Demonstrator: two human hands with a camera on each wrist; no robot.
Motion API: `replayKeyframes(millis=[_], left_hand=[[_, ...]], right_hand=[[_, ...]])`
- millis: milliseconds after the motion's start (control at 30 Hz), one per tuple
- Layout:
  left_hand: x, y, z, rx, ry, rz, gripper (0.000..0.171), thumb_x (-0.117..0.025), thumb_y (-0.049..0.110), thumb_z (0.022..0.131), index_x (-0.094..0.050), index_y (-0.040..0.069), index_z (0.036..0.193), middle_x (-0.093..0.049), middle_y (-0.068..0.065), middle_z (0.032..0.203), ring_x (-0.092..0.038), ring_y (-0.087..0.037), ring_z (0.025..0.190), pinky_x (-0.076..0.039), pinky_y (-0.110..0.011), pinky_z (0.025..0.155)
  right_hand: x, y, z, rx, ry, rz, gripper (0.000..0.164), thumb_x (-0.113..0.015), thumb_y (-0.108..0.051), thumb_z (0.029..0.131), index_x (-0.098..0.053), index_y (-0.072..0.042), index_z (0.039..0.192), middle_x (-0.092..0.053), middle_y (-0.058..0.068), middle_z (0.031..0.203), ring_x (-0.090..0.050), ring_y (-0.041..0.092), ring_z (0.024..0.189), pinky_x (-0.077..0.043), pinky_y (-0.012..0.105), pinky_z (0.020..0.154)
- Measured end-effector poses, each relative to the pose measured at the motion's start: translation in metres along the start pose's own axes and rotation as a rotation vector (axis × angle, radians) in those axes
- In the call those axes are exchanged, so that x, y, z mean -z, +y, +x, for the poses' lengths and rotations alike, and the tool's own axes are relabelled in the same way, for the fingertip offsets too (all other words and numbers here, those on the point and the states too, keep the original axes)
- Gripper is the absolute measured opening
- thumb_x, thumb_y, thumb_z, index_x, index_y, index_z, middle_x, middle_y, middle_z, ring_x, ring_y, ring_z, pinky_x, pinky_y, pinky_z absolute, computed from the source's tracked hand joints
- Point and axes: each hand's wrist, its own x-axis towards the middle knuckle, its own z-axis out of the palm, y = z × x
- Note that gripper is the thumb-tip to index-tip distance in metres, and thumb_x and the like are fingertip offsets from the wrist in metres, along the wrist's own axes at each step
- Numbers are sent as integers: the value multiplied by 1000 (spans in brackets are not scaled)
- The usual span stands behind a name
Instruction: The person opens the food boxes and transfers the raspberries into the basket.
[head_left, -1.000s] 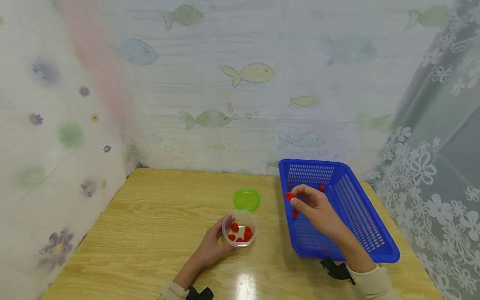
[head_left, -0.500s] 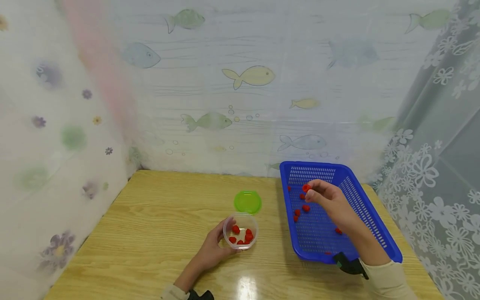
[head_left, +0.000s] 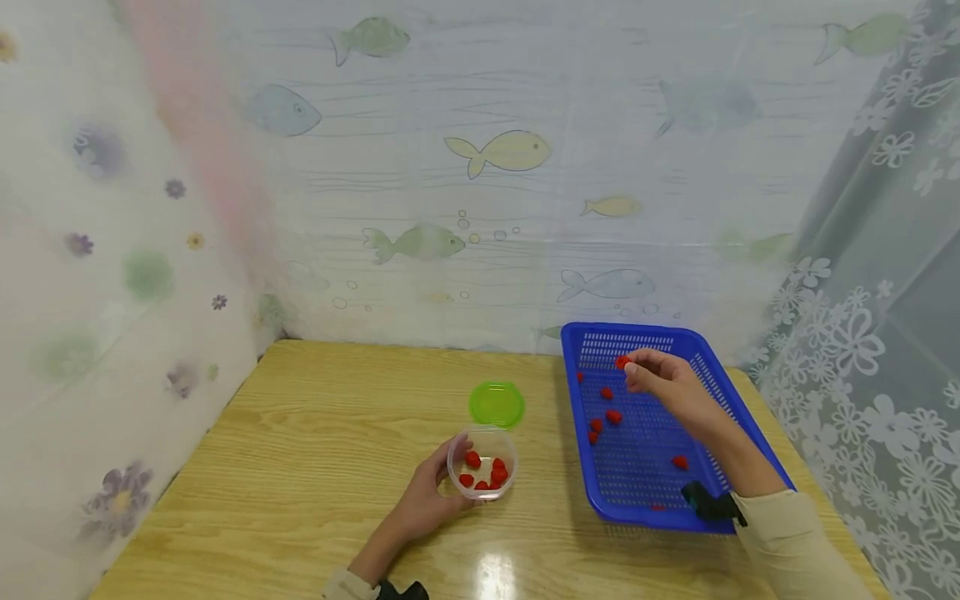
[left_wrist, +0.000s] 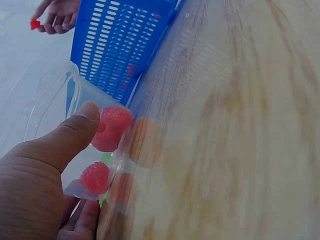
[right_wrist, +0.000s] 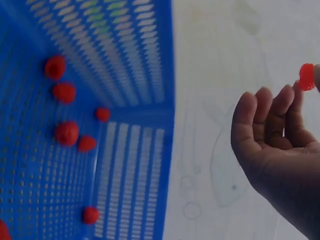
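Note:
My left hand [head_left: 429, 500] grips a clear plastic cup [head_left: 482, 432] on the table, thumb on the near side and fingers around the far side. Several red raspberries [head_left: 472, 459] lie at the bottom of the cup; in the left wrist view some raspberries [left_wrist: 95, 177] show through its wall. Above the blue basket, my right hand [head_left: 675, 392] pinches one raspberry [head_left: 622, 362] between thumb and fingertips. The right wrist view shows that raspberry [right_wrist: 307, 77] at the fingertips, outside the basket's outline there. More raspberries [head_left: 613, 417] are scattered on the basket's floor, mostly along its left side.
The blue perforated basket [head_left: 588, 492] stands at the right of the wooden table [head_left: 322, 433]. Just behind the cup lies a green lid [head_left: 497, 405]. A curtain with printed fish [head_left: 513, 150] hangs along the table's back edge, and a flowered one [head_left: 120, 358] at the left.
My right hand, pinching the raspberry, has moved right and away from me, up from the basket's left rim. More raspberries in the basket now show. The left hand and cup stay put.

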Motion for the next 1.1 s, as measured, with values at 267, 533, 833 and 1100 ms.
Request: replayKeyframes(millis=[267,533,833,1100], left_hand=[[-1,1,0,-1,2,1,94,-88,10,76,-39,8,156,-52,-16,150,-48,-31,140,-39,-23,114],[-1,3,0,12,4,10,93,-88,10,77,-39,10,155,-52,-14,150,-48,-30,140,-39,-29,116],[0,2,0,31,5,13,93,-89,11,77,-40,13,155,-52,-12,150,-47,-29,142,-38,-35,118],[-1,1,0,32,13,18,93,-88,10,77,-40,13,156,-52,-13,150,-48,-29,141,-39,-31,117]], right_hand=[[5,15,15,-91,-12,-28,40,-53,-28,107,-55,8,126,-62,-3,111,-62,8,97,-56,24,90],[6,24,20,-124,-25,-29,40,-54,-31,107,-56,6,124,-62,2,118,-62,9,99,-56,31,95],[7,26,22,-114,-14,-19,41,-54,-29,107,-56,8,124,-63,2,118,-62,10,97,-57,31,93],[7,24,21,-109,-19,9,46,-53,-29,107,-51,11,131,-61,-5,115,-62,8,98,-56,30,93]])
